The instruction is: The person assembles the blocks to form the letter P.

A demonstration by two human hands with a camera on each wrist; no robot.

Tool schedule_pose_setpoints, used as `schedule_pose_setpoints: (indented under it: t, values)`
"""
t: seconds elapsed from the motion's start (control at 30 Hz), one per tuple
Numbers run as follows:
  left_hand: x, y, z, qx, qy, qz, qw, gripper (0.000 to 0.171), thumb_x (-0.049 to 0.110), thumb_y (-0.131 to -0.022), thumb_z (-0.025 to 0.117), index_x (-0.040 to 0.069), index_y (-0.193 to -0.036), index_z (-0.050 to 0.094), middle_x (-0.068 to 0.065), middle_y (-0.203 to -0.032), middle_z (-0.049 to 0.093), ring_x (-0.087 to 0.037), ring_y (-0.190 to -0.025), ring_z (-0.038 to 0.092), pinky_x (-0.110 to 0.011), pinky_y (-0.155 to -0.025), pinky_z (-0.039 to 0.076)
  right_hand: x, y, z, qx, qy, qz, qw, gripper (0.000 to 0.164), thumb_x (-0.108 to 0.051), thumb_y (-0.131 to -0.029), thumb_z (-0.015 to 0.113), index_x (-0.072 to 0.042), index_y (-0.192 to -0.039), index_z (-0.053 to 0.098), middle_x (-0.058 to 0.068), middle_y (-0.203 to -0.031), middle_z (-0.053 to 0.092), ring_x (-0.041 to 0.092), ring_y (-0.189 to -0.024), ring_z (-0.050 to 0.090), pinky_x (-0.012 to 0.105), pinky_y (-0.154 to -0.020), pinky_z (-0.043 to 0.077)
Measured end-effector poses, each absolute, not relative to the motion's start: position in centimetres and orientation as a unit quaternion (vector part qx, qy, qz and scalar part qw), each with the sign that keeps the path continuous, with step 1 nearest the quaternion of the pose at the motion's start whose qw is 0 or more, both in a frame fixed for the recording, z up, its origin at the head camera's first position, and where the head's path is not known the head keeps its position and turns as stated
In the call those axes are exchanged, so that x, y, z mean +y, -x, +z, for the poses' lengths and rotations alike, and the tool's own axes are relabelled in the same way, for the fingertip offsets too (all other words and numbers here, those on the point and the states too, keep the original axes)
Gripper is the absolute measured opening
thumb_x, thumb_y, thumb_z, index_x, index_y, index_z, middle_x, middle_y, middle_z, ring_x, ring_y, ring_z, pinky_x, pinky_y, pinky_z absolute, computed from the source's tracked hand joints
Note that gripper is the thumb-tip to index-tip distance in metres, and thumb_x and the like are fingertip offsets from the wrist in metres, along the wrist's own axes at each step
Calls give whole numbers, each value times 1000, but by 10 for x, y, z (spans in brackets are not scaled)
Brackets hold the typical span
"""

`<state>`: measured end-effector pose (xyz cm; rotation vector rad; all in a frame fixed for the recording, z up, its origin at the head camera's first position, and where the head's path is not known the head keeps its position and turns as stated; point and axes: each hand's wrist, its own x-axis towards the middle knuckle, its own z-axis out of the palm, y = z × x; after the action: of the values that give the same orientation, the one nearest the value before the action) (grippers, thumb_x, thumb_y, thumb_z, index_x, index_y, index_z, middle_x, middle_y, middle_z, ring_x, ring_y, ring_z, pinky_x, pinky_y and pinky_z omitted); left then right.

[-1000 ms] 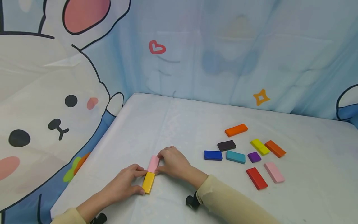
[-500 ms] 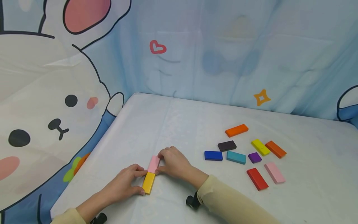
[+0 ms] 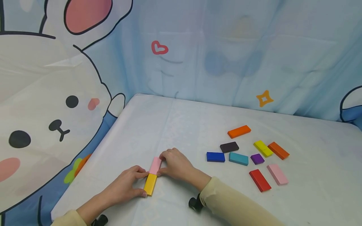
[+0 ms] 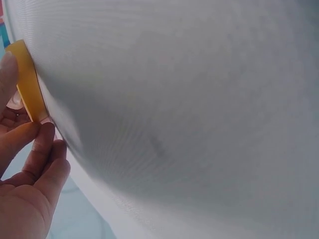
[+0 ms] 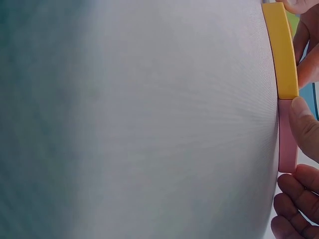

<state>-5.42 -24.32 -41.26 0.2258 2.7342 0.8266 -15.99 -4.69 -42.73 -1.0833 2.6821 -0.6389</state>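
Note:
A yellow block (image 3: 150, 185) and a pink block (image 3: 155, 165) lie end to end on the white-covered table, touching in one line. My left hand (image 3: 124, 185) holds the yellow block from its left side, thumb by the near end and a fingertip by the seam. In the left wrist view, the yellow block (image 4: 30, 82) sits between thumb and fingers. My right hand (image 3: 178, 164) pinches the pink block, thumb on its right side close to the seam and index finger at the far end. The right wrist view shows the pink block (image 5: 287, 134) under that thumb.
Right of the hands lie several loose blocks: blue (image 3: 216, 157), dark (image 3: 229, 147), teal (image 3: 238, 158), purple (image 3: 257, 158), red (image 3: 260, 180), a second pink one (image 3: 277, 174), bright yellow (image 3: 262, 148) and two orange ones. A printed curtain (image 3: 198, 62) hangs behind the table.

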Motion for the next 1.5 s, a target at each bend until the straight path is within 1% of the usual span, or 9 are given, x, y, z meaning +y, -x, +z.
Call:
schedule_pose_setpoints:
  t: [0.6,0.8,0.93,1.1,1.27,1.4,1.5]
  values:
    - [-243,55,-409,941,-70,294,152,68,24,-75,92,0,-133,67,-3,-117,64,-16,-103,58,-46,-94,55,-47,159,-426,903,360,-214,97,49,-38,-78,90,-7,-112,73,2,-103,74,18,-94,60,31,-90,56]
    - [-244,55,-408,943,-65,290,150,68,25,-75,92,1,-133,67,-3,-117,65,-17,-104,59,-47,-95,56,-46,160,-427,901,360,-221,100,53,-36,-78,90,-5,-117,72,5,-109,75,21,-98,62,34,-93,56]
    - [-244,55,-409,945,-54,289,146,70,28,-74,92,3,-135,67,-3,-119,65,-18,-108,60,-47,-98,56,-43,161,-426,901,354,-229,102,54,-35,-79,89,-3,-120,72,6,-110,75,22,-101,63,35,-95,56]
    - [-244,57,-408,948,-41,287,135,74,29,-75,92,7,-140,63,-6,-130,63,-24,-119,60,-51,-105,52,-36,162,-425,903,338,-242,113,51,-30,-83,86,-3,-124,71,7,-113,74,23,-105,63,38,-98,56]
    - [-245,63,-405,949,-55,279,134,84,30,-77,91,9,-148,53,-11,-143,56,-30,-132,54,-55,-112,47,-26,163,-421,901,327,-260,115,47,-26,-86,84,-3,-124,70,8,-113,73,24,-107,63,41,-98,56]
    - [-247,72,-402,945,-77,278,153,95,33,-77,91,9,-155,43,-16,-154,48,-36,-140,48,-59,-114,43,-16,163,-419,897,324,-279,111,45,-24,-87,83,-2,-124,70,9,-112,74,25,-107,63,43,-98,56]
    - [-247,77,-400,941,-91,278,171,105,35,-74,93,10,-159,37,-19,-158,41,-40,-143,43,-62,-115,40,-8,164,-420,895,322,-290,107,44,-22,-87,83,-1,-123,70,9,-112,74,25,-107,64,43,-97,56]
